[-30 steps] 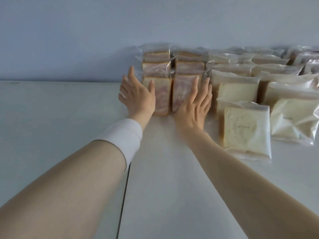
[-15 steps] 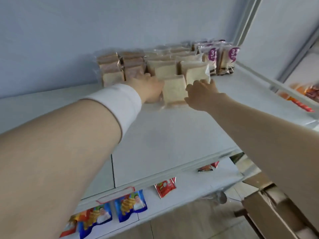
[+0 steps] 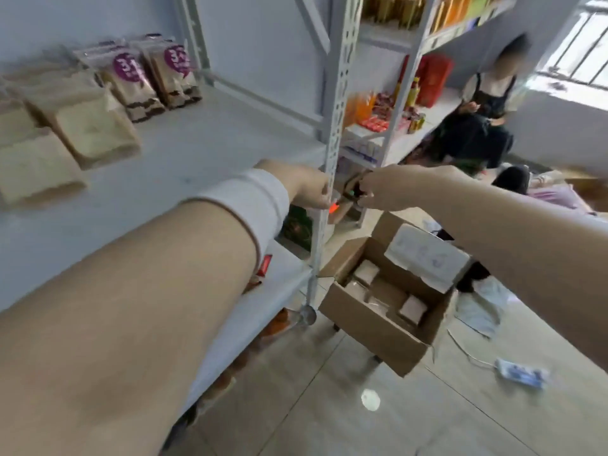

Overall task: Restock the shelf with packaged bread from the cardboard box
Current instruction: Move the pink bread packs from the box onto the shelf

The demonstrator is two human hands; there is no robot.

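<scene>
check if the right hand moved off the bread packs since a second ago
Yes. The right hand has left the bread packs and is now beyond the shelf upright, on the cardboard box side.

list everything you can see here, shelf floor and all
shelf: one, white, left
pale bread packets: several, cream, shelf's left
purple-label packets: at least two, brown, shelf's back
shelf post: one, white, centre
cardboard box: one, brown, right of post
boxed packets: several, tan, inside the box
second rack: one, white, behind the post
seated person: one, dark clothes, back right
floor item: one, blue-white, lower right
left hand: one, looks empty, by the post
right hand: one, looks empty, right of the post
</scene>
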